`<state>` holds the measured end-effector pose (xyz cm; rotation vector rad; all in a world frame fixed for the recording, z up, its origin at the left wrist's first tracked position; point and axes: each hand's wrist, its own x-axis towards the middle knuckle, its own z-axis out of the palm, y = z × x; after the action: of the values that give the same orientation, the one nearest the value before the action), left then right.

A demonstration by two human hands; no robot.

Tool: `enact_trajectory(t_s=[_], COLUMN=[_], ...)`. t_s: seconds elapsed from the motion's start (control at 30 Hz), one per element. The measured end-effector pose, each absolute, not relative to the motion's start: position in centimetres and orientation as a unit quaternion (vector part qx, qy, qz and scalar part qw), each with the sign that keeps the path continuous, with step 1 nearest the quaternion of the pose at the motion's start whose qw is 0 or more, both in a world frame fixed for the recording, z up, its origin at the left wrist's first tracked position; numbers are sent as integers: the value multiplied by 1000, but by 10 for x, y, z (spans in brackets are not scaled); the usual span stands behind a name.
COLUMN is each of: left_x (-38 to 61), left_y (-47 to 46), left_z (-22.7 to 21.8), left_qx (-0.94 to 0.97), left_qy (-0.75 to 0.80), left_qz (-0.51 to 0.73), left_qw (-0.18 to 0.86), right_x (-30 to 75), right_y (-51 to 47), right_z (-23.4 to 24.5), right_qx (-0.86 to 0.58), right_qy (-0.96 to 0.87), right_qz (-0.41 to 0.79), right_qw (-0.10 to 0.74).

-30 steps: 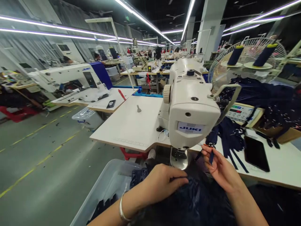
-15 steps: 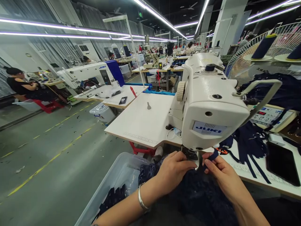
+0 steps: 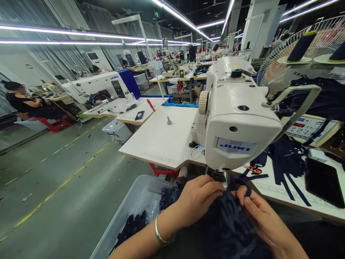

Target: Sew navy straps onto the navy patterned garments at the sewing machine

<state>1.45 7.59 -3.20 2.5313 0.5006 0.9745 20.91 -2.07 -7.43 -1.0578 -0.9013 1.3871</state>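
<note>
A white JUKI sewing machine (image 3: 239, 118) stands in front of me, its needle end just above my hands. My left hand (image 3: 198, 198) is closed, its fingertips pinching dark navy patterned fabric (image 3: 234, 223) right beside the presser foot. To the right of the foot, my right hand (image 3: 254, 207) is closed on a narrow navy strap (image 3: 248, 191), which curls over the fingers. The fabric hangs from the needle area down over my lap. Exactly where strap and fabric meet under the foot is hidden by my fingers.
A clear plastic bin (image 3: 129, 201) with dark pieces sits lower left. On the right of the table lie navy straps (image 3: 285, 162), orange-handled snips (image 3: 254, 170) and a black phone (image 3: 323, 181). A grey metal piece (image 3: 169, 121) rests on the white tabletop (image 3: 156, 140).
The navy fabric has come up between my hands to the presser foot. My right hand has turned slightly, and the strap now loops over its fingers. The view has shifted a little.
</note>
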Motion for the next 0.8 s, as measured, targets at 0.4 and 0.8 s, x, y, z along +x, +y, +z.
enact_trajectory(t_s=[0.4, 0.8], left_x=[9, 19], left_y=[80, 71], left_z=[-41, -62], left_qx=[948, 929], left_qy=[228, 194], left_qz=[217, 314], left_qw=[51, -7], right_x=[195, 200], right_y=[-9, -3], right_z=[-91, -96], right_qx=[-560, -516], right_qy=[-458, -303], right_qz=[464, 459], right_qw=[511, 656])
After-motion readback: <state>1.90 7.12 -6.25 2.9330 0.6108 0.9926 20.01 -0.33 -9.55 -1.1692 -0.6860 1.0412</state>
